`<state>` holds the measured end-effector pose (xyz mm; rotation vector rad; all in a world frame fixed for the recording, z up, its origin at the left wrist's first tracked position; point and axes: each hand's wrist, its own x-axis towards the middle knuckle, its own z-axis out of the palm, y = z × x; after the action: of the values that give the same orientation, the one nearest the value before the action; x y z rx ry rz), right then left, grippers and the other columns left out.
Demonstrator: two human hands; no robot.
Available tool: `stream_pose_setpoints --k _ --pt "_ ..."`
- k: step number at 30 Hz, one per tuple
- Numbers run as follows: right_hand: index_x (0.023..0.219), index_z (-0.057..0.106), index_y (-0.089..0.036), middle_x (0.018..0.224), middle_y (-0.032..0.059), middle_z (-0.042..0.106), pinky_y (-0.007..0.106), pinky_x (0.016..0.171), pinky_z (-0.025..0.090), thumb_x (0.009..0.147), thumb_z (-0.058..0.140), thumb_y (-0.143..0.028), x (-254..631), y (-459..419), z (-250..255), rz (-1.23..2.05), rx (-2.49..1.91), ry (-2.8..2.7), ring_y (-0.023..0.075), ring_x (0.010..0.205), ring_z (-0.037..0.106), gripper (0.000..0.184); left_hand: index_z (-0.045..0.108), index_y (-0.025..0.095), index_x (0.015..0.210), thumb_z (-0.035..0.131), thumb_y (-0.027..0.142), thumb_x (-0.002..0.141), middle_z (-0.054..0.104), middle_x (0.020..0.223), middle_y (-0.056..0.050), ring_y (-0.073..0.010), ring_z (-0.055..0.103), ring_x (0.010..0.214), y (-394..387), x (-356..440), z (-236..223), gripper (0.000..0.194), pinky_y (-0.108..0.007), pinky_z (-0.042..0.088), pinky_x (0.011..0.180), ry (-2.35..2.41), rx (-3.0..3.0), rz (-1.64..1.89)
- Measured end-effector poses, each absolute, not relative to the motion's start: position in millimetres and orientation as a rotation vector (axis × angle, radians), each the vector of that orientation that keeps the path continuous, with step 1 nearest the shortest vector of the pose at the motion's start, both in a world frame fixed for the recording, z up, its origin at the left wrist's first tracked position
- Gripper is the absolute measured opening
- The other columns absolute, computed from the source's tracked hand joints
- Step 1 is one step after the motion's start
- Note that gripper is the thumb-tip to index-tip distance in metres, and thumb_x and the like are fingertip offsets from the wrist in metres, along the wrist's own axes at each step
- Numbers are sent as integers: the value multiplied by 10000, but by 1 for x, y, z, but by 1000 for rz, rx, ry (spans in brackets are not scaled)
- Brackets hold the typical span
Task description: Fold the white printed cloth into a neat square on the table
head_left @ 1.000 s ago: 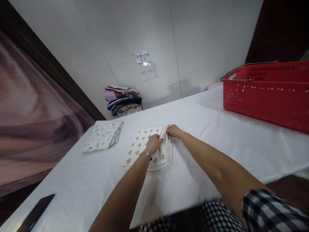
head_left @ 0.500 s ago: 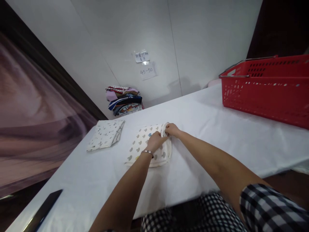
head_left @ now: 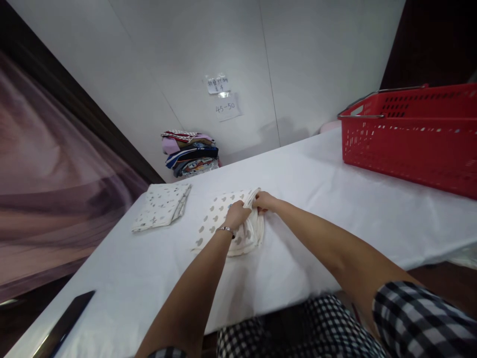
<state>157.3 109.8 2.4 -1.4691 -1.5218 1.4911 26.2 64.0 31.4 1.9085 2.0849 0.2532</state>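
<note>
A folded white cloth with grey heart-like prints [head_left: 216, 221] lies on the white table [head_left: 316, 199] in front of me. My left hand [head_left: 236, 215], with a thin bracelet at the wrist, rests on the cloth and its fingers are closed on the cloth's right edge. My right hand [head_left: 264, 201] pinches the same bunched edge at its far corner. The two hands almost touch. Part of the cloth's edge is hidden under my fingers.
A second folded white patterned cloth [head_left: 162, 213] lies to the left. A stack of colourful folded clothes [head_left: 190, 153] sits against the wall. A red plastic basket [head_left: 413, 136] stands at the right. A dark flat object [head_left: 63, 323] lies at the near left edge.
Both hands have stayed on the cloth's right edge and worked it slightly; the edge looks more bunched now. The view shifted a little.
</note>
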Motion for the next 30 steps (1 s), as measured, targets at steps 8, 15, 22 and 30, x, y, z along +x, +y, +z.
stream_pose_setpoints --k 8,15,22,30 --pt "904 555 -139 451 -59 507 209 405 462 668 553 -38 152 94 9 1572 -1431 -1441 87 344 477 257 583 177 800 523 222 676 658 847 -67 -204 604 803 60 29 40 144 -256 386 599 2116 1940 279" --pt "1141 445 -193 578 -47 551 217 396 459 615 633 -45 153 76 3 1533 -1378 -1474 106 395 515 578 586 179 810 525 208 666 655 873 -71 -200 603 822 59 29 41 159 -252 393 618 2129 1934 273" --pt "1237 383 -228 635 -33 572 217 403 448 621 648 -70 149 67 4 1444 -1363 -1504 122 428 545 690 586 173 797 516 211 656 656 877 -79 -201 601 822 60 28 45 162 -255 389 623 2135 1952 263" --pt "1364 202 -244 599 -60 552 196 379 425 618 615 -47 150 53 -9 1519 -1261 -1395 118 410 522 875 602 176 796 550 243 664 661 871 -60 -183 595 789 60 30 40 157 -245 378 598 2119 1934 272"
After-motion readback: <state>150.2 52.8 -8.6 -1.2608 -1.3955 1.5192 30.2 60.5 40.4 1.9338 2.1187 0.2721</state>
